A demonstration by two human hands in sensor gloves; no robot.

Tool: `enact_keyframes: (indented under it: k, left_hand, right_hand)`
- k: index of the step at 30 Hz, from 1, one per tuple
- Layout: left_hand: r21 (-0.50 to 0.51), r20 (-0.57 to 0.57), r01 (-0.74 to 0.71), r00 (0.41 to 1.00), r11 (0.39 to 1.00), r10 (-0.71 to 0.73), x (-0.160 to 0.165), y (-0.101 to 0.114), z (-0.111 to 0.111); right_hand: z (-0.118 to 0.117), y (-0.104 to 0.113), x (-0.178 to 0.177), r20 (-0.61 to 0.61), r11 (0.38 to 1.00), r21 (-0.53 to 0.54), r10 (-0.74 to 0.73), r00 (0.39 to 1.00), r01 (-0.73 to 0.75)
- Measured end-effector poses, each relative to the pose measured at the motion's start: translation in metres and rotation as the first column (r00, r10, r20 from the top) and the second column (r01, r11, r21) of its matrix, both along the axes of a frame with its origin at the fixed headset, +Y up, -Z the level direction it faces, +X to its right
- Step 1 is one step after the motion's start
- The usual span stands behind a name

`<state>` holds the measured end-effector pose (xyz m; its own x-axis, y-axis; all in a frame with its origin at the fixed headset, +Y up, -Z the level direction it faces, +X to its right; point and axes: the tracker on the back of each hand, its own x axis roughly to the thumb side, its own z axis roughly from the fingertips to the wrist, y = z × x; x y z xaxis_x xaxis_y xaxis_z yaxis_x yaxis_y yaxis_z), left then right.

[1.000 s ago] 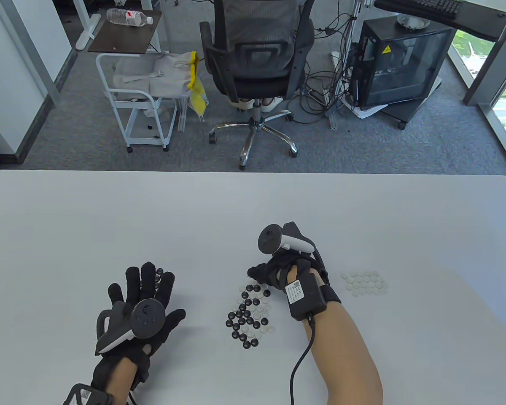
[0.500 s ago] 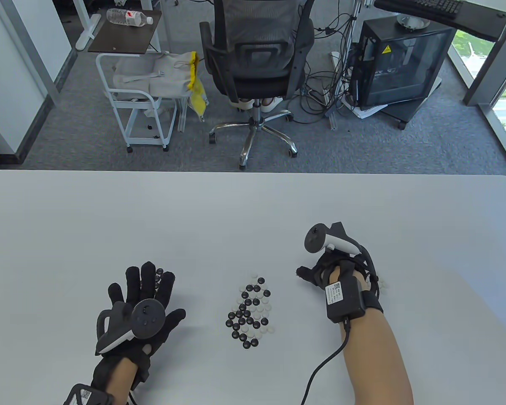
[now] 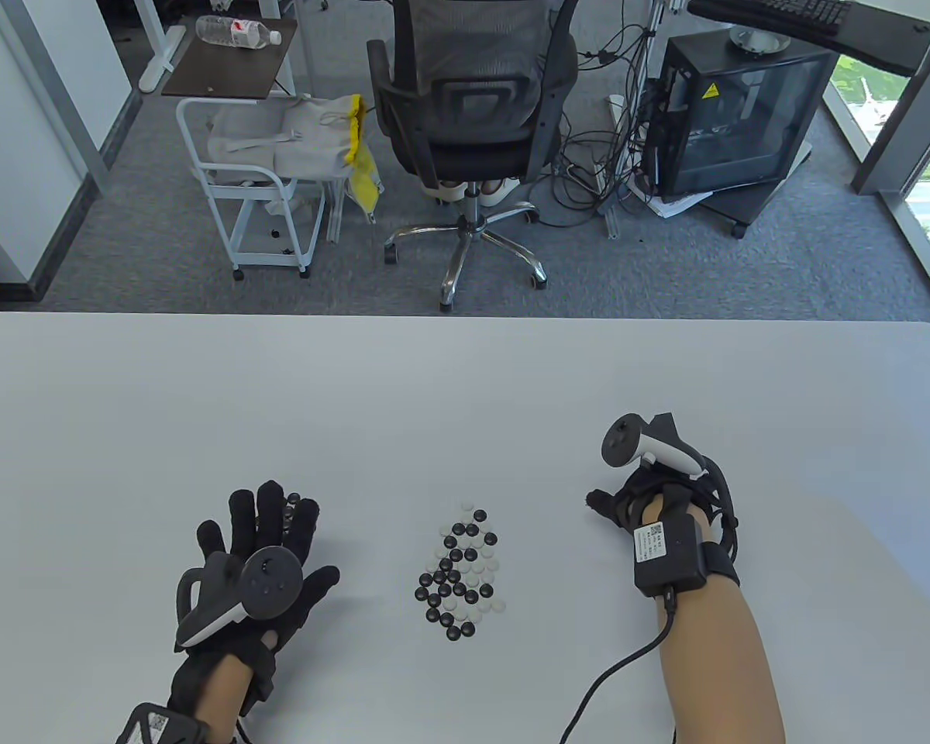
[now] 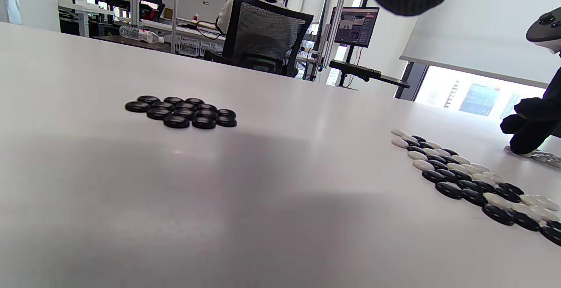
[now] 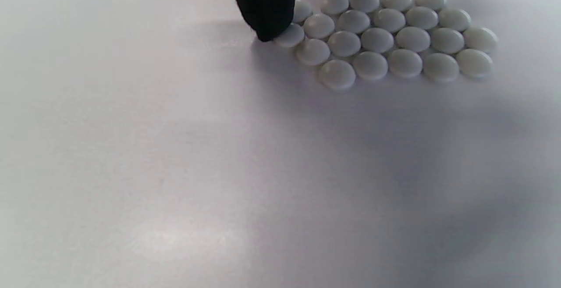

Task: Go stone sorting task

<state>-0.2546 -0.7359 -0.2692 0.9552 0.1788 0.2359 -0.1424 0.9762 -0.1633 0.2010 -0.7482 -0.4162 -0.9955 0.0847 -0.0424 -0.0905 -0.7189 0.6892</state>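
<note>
Table view shows sorting partly done: right hand (image 3: 651, 504) presses a fingertip (image 5: 267, 12) on the white group (image 5: 385, 33), left hand (image 3: 260, 558) rests flat and released by the black group (image 4: 182, 112), mixed pile (image 3: 459, 573) remains at table (image 3: 465, 387) centre.

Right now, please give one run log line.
right hand: fingertip touching white stones | left hand: flat by black stones | mixed pile: unsorted

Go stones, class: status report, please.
Left hand flat by black stones. Right hand fingertip touching white stones. Mixed pile unsorted. Nothing in the way.
</note>
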Motion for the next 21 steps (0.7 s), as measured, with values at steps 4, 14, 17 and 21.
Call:
enact_keyframes:
  k: [4, 14, 17, 21]
  left_hand:
    - [0.003, 0.0, -0.001, 1.0, 1.0, 0.001, -0.001, 0.0, -0.001]
    - [0.002, 0.004, -0.003, 1.0, 1.0, 0.003, -0.001, 0.0, -0.001]
    - [0.006, 0.006, -0.005, 1.0, 1.0, 0.005, -0.002, 0.001, 0.0]
    - [0.012, 0.006, -0.012, 1.0, 1.0, 0.012, -0.002, 0.001, 0.001]
  right_hand:
    - [-0.003, 0.011, -0.016, -0.023, 0.988, 0.039, -0.15, 0.988, 0.151]
    - [-0.003, 0.019, -0.107, -0.279, 0.963, 0.006, -0.258, 0.925, 0.27]
    - [-0.001, 0.012, -0.133, -0.341, 0.955, -0.009, -0.282, 0.897, 0.297]
    - [-0.002, 0.0, -0.154, -0.367, 0.954, -0.034, -0.288, 0.885, 0.296]
